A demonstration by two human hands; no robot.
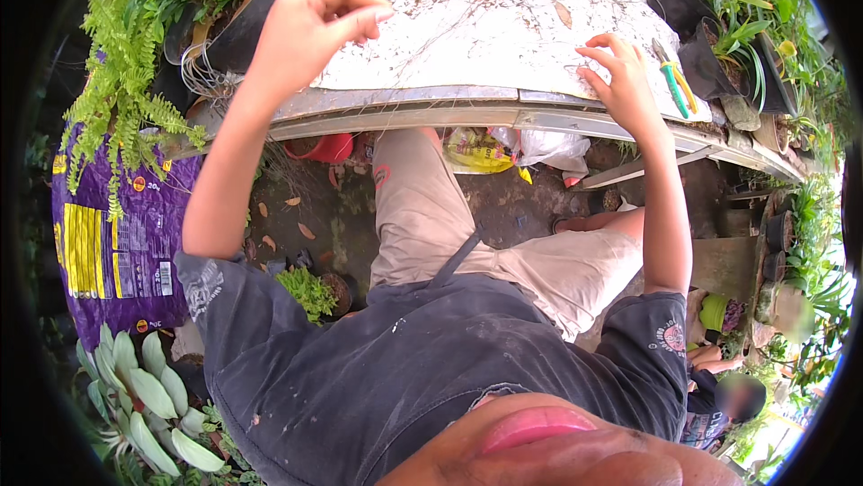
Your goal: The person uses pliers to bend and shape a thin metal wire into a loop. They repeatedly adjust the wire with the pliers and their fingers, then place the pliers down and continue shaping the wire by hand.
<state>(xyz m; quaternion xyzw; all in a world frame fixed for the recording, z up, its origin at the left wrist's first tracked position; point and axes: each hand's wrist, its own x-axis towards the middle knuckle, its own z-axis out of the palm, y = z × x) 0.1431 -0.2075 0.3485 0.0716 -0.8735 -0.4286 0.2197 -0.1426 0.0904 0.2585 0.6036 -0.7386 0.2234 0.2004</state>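
Note:
A white sheet (472,34), strewn with thin dry roots or stems (431,47) and dark crumbs, covers the table in front of me. My left hand (317,31) hovers over its left part, fingers curled and thumb close to the index finger. Whether a thin strand is pinched there is too fine to make out. Over the right part, my right hand (617,74) has its thumb and fingers apart, with thin strands near the fingertips. To its right lie pliers (674,85) with green and yellow handles. A brown dry leaf (563,14) rests farther back.
A metal frame (404,115) edges the table. Potted plants (725,47) stand at right, and a black pot (249,34) with wire loops (205,71) at left. A purple sack (128,236) and a fern (121,88) are at left. Another person (708,412) is at lower right.

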